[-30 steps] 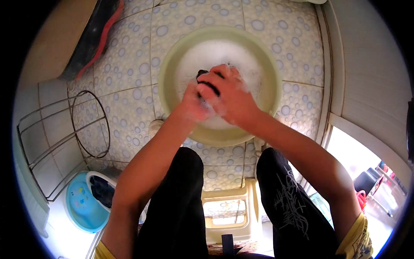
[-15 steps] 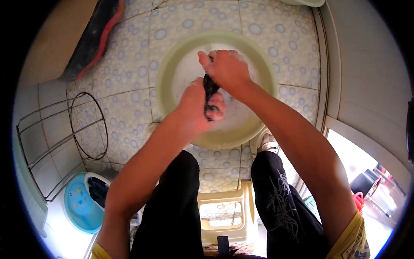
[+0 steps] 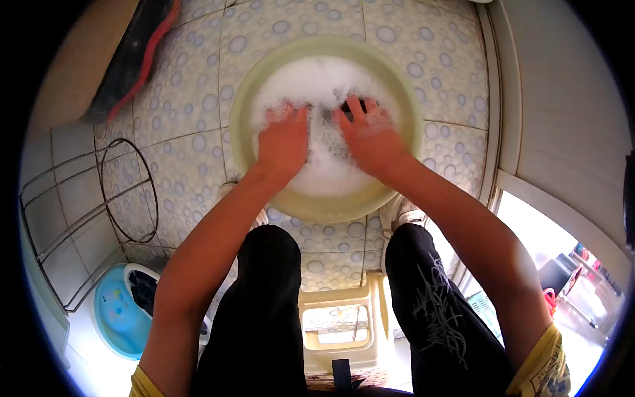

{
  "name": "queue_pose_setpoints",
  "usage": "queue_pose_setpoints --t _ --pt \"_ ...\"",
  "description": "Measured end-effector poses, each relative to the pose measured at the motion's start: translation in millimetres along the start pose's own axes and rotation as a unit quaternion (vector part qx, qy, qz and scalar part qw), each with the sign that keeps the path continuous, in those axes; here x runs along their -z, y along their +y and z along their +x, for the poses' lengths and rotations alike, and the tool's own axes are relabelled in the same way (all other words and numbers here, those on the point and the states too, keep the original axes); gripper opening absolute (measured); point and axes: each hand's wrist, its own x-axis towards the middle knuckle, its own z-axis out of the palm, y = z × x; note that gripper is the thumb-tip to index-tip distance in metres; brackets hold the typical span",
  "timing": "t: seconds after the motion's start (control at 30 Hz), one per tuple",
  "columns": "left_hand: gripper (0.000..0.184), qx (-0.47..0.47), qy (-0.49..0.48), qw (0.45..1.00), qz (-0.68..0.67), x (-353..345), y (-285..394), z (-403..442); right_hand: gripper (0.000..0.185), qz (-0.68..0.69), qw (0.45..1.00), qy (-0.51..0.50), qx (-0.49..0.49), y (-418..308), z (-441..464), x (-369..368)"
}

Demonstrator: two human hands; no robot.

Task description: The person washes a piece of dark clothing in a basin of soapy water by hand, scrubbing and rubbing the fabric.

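Observation:
A wide pale-green basin (image 3: pixel 246 86) on the floor holds water under thick white suds (image 3: pixel 321 73). Both my hands are in it. My left hand (image 3: pixel 284 140) is in the left half, palm down, its fingertips sunk in foam, so its grip is hidden. To the right, my right hand (image 3: pixel 368 135) presses down with its fingers over a black wet cloth (image 3: pixel 360 106), which shows between them. Most of the cloth is under the suds, and its kind cannot be made out.
A cream plastic stool (image 3: pixel 380 317) stands between my knees. On the left are a wire rack (image 3: pixel 73 228) and a blue basin (image 3: pixel 119 317). A cardboard box (image 3: pixel 73 59) is at the upper left. A pale cabinet panel (image 3: pixel 562 112) borders the right side.
My hands, which gripped the twisted black cloth together above the basin, have moved apart and down into the suds. The cloth is now mostly submerged, and more foam shows.

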Motion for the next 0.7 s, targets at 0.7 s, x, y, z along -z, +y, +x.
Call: queue_pose_setpoints --t 0.7 --pt "0.04 0.191 -0.248 0.202 -0.928 9 15 6 0.029 0.198 0.968 0.144 -0.061 -59 31 52"
